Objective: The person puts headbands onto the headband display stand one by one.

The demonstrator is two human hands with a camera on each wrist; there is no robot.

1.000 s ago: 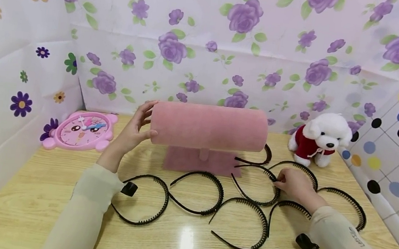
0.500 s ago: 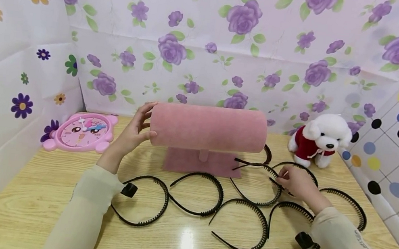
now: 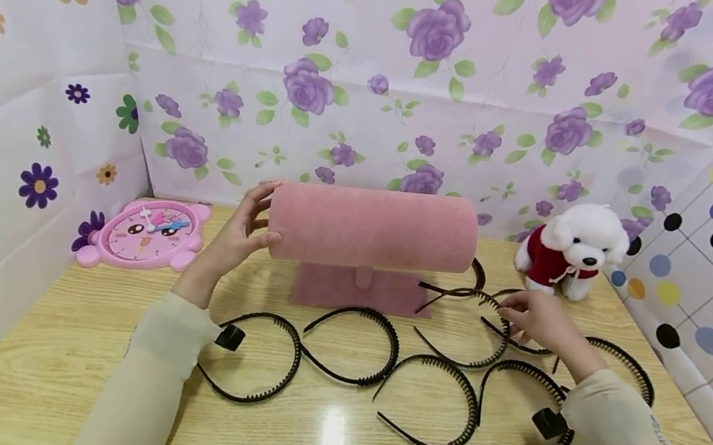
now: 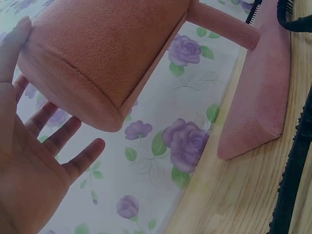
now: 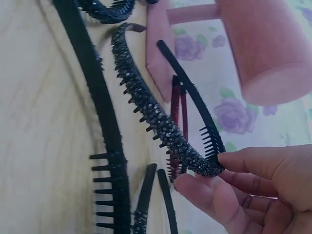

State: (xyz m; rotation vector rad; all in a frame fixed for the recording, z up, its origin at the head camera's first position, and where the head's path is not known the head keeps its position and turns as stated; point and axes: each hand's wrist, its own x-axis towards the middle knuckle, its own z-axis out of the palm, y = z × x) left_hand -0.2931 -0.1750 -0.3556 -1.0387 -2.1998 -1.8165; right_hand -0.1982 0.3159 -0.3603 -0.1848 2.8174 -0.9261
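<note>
At the left end of the pink padded cylinder (image 3: 372, 228), my left hand (image 3: 226, 245) rests with its fingers and thumb around the end edge. The left wrist view has that hand (image 4: 39, 161) with spread fingers touching the cylinder (image 4: 107, 53). My right hand (image 3: 548, 322) pinches a black headband (image 3: 502, 339) at its curved part, right of the stand's pink base (image 3: 330, 289). Seen from the right wrist, thumb and fingers of the right hand (image 5: 258, 190) grip the headband, whose outer face is covered in dark sparkling stones (image 5: 151, 109).
Several other black headbands lie in front, such as one at the left (image 3: 298, 361) and one at front centre (image 3: 473, 401). A pink clock (image 3: 146, 233) lies at the back left, a white toy dog (image 3: 583, 239) sits at the back right. Patterned sheets stand behind and beside the table.
My right hand has shifted slightly right, and the pinched headband has tilted up a little and moved right with it. The left hand has stayed at the cylinder's end.
</note>
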